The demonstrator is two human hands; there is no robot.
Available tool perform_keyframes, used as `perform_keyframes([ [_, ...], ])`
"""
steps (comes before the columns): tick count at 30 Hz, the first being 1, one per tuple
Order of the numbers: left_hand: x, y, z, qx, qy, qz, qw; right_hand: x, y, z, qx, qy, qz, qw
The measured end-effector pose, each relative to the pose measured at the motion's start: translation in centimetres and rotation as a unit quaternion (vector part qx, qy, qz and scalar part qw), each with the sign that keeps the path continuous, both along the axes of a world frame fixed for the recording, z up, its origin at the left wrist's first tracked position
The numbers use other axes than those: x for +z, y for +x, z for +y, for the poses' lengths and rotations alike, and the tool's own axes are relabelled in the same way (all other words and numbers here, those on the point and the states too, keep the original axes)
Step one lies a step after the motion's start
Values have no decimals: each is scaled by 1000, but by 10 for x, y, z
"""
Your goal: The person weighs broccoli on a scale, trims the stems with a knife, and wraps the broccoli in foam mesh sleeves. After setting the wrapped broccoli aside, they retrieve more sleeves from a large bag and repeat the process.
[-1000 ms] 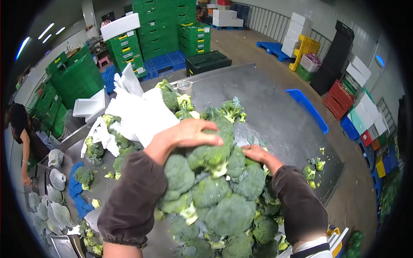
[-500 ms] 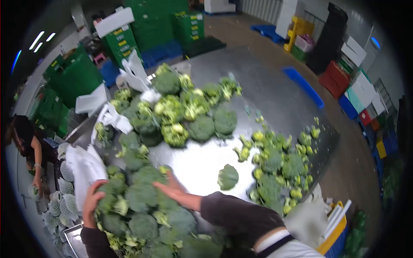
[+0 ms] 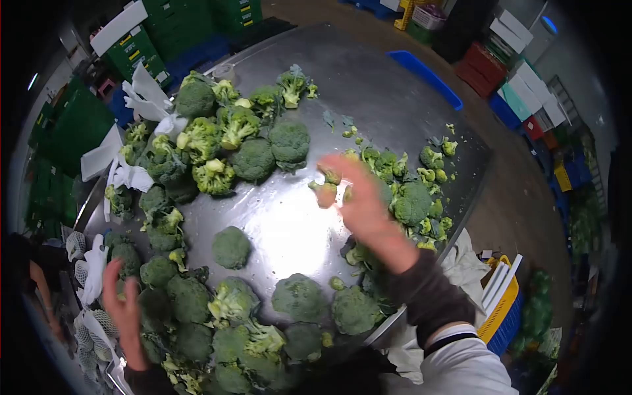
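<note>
My right hand (image 3: pixel 365 207), slightly smeared by motion, reaches over the metal table with thumb and fingers apart. Small broccoli florets (image 3: pixel 330 176) show at its fingertips, beside a pile of broccoli pieces (image 3: pixel 411 203). At the lower left, my left hand (image 3: pixel 124 315) is open, its fingers raised beside a cluster of broccoli heads (image 3: pixel 191 299). One broccoli head (image 3: pixel 231 247) sits by itself on the table, and another broccoli head (image 3: pixel 298 296) lies nearer to me. More heads with pale stems (image 3: pixel 217 176) stand grouped at the back left.
The metal table (image 3: pixel 368 79) has a blue strip (image 3: pixel 426 78) along its far right edge. White foam nets (image 3: pixel 85 342) lie at the left, where another person's arm (image 3: pixel 45 296) shows. Green crates (image 3: pixel 135 56) stand behind; a yellow-and-blue basket (image 3: pixel 500 309) is at the right.
My right hand has left the near broccoli pile and moved right and forward to the florets. My left hand has come off the broccoli. The view has shifted, and near heads sit spread out.
</note>
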State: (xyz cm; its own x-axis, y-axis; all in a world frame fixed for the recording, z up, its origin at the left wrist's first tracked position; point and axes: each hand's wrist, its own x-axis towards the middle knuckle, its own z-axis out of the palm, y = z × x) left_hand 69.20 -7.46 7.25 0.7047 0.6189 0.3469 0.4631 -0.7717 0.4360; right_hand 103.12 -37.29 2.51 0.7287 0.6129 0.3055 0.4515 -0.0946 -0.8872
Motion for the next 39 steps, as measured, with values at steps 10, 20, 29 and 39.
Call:
perform_keyframes([
  [10,-97,248,-286,-622,17,204,756,-79,56,-168,-132,-382,-136,904],
  [20,-119,220,-244,-437,-148,251,851,-67,-31,-153,-142,-219,-191,946],
  [29,-84,92,-126,-276,5,376,885,-116,-169,3,1,-168,88,982],
  [39,-78,78,-45,-97,43,365,925,-94,-115,7,19,-61,-43,997],
])
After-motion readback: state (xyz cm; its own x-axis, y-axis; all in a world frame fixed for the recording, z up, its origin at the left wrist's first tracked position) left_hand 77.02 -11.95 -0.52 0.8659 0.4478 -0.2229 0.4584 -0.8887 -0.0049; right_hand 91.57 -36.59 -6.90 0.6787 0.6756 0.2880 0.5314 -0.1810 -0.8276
